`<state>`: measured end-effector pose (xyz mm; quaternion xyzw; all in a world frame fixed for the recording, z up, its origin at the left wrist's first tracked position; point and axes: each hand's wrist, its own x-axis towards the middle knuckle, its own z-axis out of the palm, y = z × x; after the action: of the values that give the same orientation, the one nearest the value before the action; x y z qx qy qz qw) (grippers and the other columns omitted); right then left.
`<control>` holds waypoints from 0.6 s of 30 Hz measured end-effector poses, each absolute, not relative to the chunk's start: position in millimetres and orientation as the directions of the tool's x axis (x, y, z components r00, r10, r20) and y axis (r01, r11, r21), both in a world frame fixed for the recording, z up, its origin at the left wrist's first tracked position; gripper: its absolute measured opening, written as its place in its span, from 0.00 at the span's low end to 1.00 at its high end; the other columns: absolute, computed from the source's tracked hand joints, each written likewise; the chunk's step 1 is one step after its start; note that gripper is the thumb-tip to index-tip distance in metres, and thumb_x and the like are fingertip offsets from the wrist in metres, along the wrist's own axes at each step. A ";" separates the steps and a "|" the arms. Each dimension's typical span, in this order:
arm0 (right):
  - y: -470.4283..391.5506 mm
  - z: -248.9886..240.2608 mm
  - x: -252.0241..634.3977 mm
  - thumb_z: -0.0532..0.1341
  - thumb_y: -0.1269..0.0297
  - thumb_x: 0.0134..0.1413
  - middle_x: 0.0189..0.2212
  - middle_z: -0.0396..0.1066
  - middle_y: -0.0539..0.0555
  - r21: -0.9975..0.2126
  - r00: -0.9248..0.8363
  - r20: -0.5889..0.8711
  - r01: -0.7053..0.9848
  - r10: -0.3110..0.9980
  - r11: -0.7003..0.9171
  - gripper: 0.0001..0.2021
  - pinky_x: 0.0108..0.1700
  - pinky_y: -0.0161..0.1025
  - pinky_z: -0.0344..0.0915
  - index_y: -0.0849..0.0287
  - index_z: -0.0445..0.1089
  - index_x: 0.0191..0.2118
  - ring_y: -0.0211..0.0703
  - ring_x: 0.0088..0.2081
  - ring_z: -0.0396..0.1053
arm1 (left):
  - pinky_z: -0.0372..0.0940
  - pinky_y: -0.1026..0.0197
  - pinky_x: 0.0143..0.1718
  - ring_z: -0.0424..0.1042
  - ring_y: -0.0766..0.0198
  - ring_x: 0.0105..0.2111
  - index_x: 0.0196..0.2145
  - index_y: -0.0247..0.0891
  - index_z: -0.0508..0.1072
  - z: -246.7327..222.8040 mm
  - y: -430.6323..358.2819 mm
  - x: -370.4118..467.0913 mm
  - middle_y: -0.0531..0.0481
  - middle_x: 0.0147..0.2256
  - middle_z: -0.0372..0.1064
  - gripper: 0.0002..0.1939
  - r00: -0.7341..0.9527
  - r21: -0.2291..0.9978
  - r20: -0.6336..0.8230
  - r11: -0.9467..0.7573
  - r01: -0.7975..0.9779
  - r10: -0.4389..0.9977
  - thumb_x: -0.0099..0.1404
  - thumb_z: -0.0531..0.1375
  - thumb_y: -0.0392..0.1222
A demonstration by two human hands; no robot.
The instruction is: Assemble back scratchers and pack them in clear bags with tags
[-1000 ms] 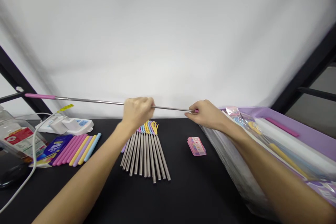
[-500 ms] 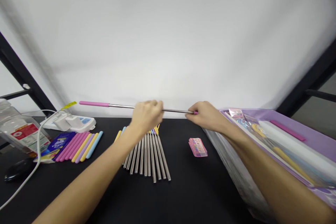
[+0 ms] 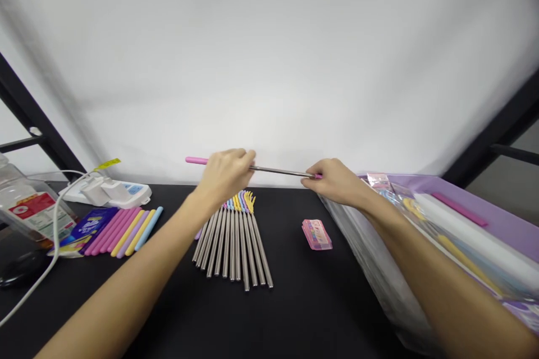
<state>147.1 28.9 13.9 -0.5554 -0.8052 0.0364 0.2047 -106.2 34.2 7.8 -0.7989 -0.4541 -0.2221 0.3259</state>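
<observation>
A telescopic back scratcher point(image 3: 280, 170) with a metal rod and a pink handle is held nearly level above the black table. My left hand point(image 3: 229, 171) is closed round it where handle and rod meet, and the pink handle end sticks out to the left. At the other end my right hand point(image 3: 332, 179) pinches a small pink part, mostly hidden by the fingers. Below my left hand, several metal rods point(image 3: 238, 247) with coloured claw-shaped heads lie fanned out. A stack of pink printed cards point(image 3: 316, 234) lies below my right hand.
Several pink, yellow, purple and blue handle tubes point(image 3: 126, 233) lie at left, beside a blue packet point(image 3: 90, 227), a power strip point(image 3: 112, 193) with a white cable, and a clear plastic jar point(image 3: 36, 207). A purple bin point(image 3: 514, 230) with bagged items stands at right.
The pink handle's free end has moved right, closer to my left hand, and less of the back scratcher sticks out. My left hand has shifted slightly left and up; my right hand hardly moved.
</observation>
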 end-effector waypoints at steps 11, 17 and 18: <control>21.4 3.7 130.1 0.54 0.69 0.45 0.14 0.51 0.46 -0.224 -0.316 0.319 0.891 0.894 0.395 0.11 0.27 0.39 0.42 0.57 0.64 0.15 0.36 0.21 0.46 | 0.41 0.60 0.23 0.72 0.57 0.24 0.25 0.38 0.72 9.7 24.7 -98.7 0.48 0.24 0.74 0.11 0.441 -0.293 0.598 -0.329 0.898 0.669 0.63 0.54 0.41; 20.4 1.7 114.6 0.54 0.61 0.54 0.15 0.61 0.51 -0.186 -0.308 0.294 0.910 0.905 0.370 0.17 0.26 0.38 0.44 0.58 0.67 0.17 0.36 0.20 0.52 | 0.46 0.58 0.23 0.72 0.57 0.25 0.28 0.36 0.71 -0.5 13.1 -71.9 0.47 0.24 0.71 0.08 0.578 -0.392 0.573 -0.425 0.816 0.582 0.63 0.53 0.34; 20.1 2.6 116.4 0.54 0.59 0.55 0.15 0.62 0.51 -0.175 -0.311 0.285 0.913 0.907 0.368 0.18 0.26 0.38 0.44 0.58 0.67 0.18 0.36 0.20 0.53 | 0.46 0.58 0.23 0.72 0.57 0.25 0.29 0.35 0.71 -2.9 14.0 -72.6 0.47 0.25 0.71 0.09 0.595 -0.401 0.569 -0.440 0.804 0.568 0.64 0.52 0.33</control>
<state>116.4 20.1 2.6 -0.5619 -0.8096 -0.0094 0.1697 -72.6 14.0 -2.9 -0.8296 -0.4134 -0.1782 0.3304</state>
